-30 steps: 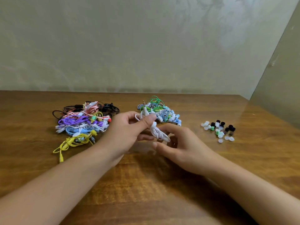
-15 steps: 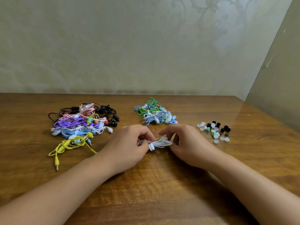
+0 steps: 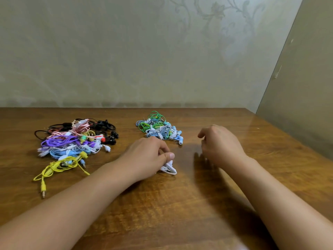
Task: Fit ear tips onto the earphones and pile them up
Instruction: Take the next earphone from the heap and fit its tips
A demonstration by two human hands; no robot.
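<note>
Head view is showing us pinching a coiled white earphone [image 3: 168,167] in our left hand [image 3: 146,157], thumb pressing it low against the counter [image 3: 180,213], probably to keep the coil from springing loose. Our right hand [image 3: 219,144] is hovering apart, fingers loosely curled, holding nothing, likely heading for an ear tip, though none is showing here. We are counting two piles: a mixed colourful pile [image 3: 75,141] at left and a green-and-blue pile [image 3: 159,129] behind.
</note>
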